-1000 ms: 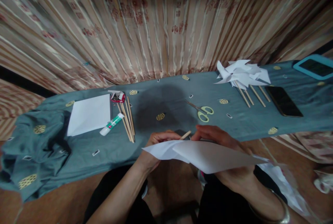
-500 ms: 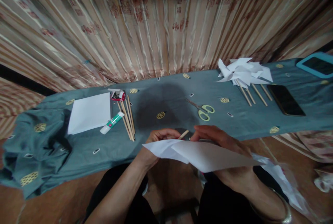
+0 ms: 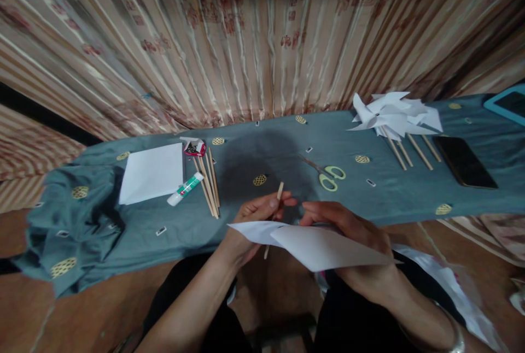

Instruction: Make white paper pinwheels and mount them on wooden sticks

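Between the fingers of my left hand (image 3: 262, 208) is a thin wooden stick (image 3: 280, 191), tilted, its lower end showing beneath the paper. My right hand (image 3: 348, 222) grips a folded white paper pinwheel (image 3: 328, 246) from behind, so part of the fingers is hidden. The pinwheel's left point lies in front of my left wrist. Beyond my hands, scissors (image 3: 328, 177) with light green handles rest on the cloth. To the left are several loose wooden sticks (image 3: 210, 186) and a glue stick (image 3: 185, 189).
A stack of white paper (image 3: 151, 174) lies at the left beside a small red box (image 3: 194, 147) of metal pins. White pinwheels on sticks (image 3: 397, 115) are piled at the right, near a black phone (image 3: 465, 162) and a blue-framed tablet (image 3: 508, 103). A patterned cloth (image 3: 246, 140) covers the table.
The stick in my left hand has swung more upright, and its lower end now shows below the paper. My right hand still holds the pinwheel. The view has shifted slightly left.
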`<state>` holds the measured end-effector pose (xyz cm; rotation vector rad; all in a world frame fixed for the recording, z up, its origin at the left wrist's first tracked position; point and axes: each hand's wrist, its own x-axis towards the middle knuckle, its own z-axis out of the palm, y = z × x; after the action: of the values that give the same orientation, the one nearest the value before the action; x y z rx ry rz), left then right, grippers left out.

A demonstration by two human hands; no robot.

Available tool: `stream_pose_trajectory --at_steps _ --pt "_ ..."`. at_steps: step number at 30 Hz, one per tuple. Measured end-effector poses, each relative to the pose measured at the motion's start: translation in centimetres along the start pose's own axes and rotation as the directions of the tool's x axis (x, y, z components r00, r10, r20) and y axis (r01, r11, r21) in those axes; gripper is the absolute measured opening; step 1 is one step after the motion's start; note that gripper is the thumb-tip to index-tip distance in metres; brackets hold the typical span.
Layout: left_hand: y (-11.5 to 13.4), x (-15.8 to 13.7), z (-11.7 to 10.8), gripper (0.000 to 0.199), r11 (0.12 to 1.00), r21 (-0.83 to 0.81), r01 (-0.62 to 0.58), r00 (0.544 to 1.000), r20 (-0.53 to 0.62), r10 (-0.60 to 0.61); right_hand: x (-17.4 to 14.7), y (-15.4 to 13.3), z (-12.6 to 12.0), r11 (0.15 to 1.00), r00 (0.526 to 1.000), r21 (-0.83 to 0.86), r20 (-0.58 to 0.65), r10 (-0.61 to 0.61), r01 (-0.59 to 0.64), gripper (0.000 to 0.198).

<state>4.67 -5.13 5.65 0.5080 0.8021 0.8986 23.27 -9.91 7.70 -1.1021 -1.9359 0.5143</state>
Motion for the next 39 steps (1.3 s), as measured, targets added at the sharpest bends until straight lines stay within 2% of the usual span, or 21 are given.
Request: stream_pose_trajectory --at_steps 3,8,15,22,32,39 --pt "-0.3 -0.4 0.2 0.034 1.0 0.01 -0.018 0.999 -0.032 0.019 0.1 0.0 0.1 1.0 1.0 0.019 -0.013 0.021 -0.021 0.047" --pt "-0.5 -1.0 0.9 0.032 0.997 0.075 -0.024 1.0 -0.007 0.024 0.1 0.0 0.3 0.998 0.997 0.036 -0.048 0.06 -0.058 0.037" --pt "-0.6 -1.4 2.5 0.027 0.993 0.096 -0.062 0.998 0.036 0.059 -0.4 0.1 -0.3 0.998 0.989 0.048 -0.145 0.038 -0.031 0.047" --pt "-0.5 -1.4 2.9 0.031 0.992 0.128 -0.011 1.0 0.003 0.01 -0.4 -0.1 -0.8 0.998 0.987 0.042 -0.149 0.055 -0.05 0.044" --pt "-0.9 -1.2 2.7 0.024 0.986 0.163 -0.029 0.999 0.048 0.022 -0.3 0.0 -0.7 0.994 0.987 0.078 -0.139 0.086 -0.075 0.041" --pt "-0.6 -1.2 2.7 0.026 0.977 0.205 -0.057 0.997 0.056 0.046 -0.2 -0.2 -0.8 0.996 0.989 0.069 -0.137 0.058 -0.048 0.045"
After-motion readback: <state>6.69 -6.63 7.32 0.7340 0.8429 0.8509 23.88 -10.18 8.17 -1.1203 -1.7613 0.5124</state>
